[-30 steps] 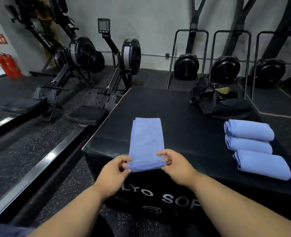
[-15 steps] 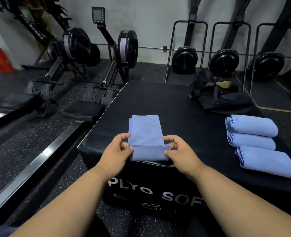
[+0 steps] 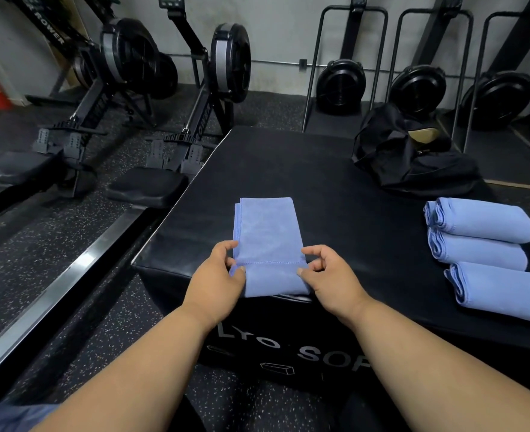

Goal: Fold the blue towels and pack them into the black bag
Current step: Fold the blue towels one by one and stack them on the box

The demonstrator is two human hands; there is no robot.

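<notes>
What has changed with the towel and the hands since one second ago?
Both hands, left hand and right hand, have carried the near end of the blue towel away from the person and folded it over. They still pinch the hemmed edge. The three folded towels and the black bag stayed in place.

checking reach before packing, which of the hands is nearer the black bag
Right. The right hand pinches the near right edge of the towel being folded; the black bag lies beyond it on the far right. The left hand, on the towel's left edge, is farther.
</notes>
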